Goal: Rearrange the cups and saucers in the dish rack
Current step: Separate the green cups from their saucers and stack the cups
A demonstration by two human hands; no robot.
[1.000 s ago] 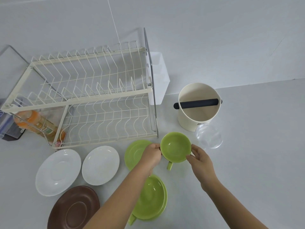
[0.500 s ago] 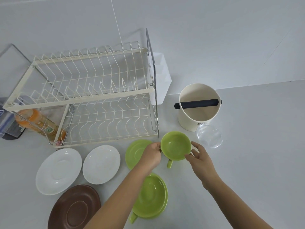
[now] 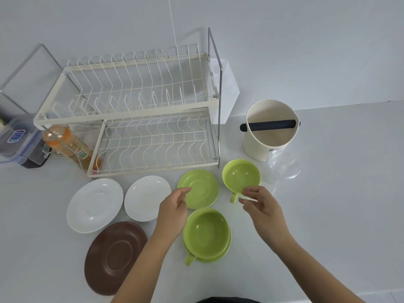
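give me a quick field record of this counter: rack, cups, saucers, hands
rack: cream two-tier wire dish rack, both tiers hold no dishes
cups: green ceramic cup alone on counter; second green cup sits on a green saucer
saucers: bare green saucer, two white saucers, brown saucer, all on counter
left hand: open, holds nothing
right hand: open, beside the lone cup's handle
other: cream round container, clear plastic cup

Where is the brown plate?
In the head view, the brown saucer lies flat on the table at the bottom left, just below the two white saucers and left of the person's left forearm.
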